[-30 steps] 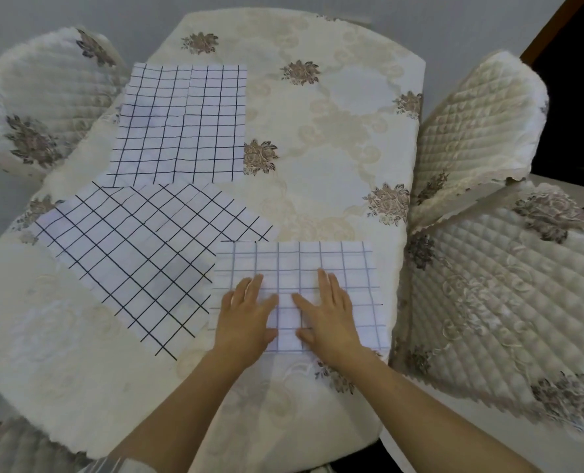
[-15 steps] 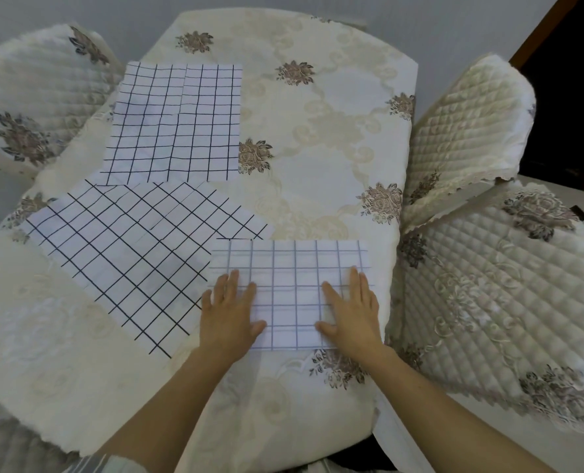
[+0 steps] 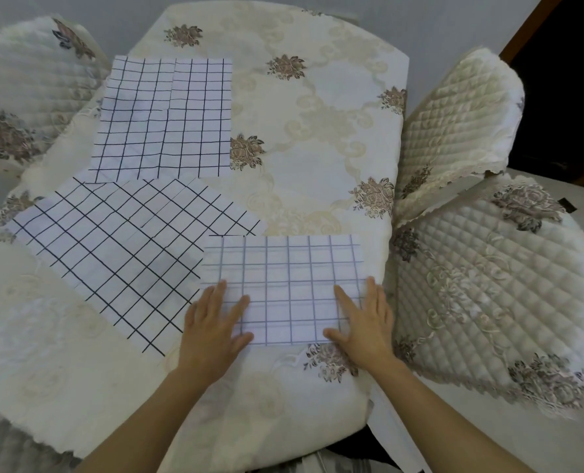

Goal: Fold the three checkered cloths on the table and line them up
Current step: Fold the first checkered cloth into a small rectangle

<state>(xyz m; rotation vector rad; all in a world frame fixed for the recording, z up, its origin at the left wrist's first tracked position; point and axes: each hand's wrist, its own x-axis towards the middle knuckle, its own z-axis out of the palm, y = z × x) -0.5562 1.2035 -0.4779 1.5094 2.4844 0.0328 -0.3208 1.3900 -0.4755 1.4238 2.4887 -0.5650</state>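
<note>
One cloth [image 3: 283,285] part-covered, left hand [image 3: 212,332], right hand [image 3: 364,327]

A cream flowery table [image 3: 317,186] stands by a grey wall [image 3: 454,22]. A padded left chair [image 3: 27,80] and right chair [image 3: 488,285] (flowery too) sit beside it.
</note>
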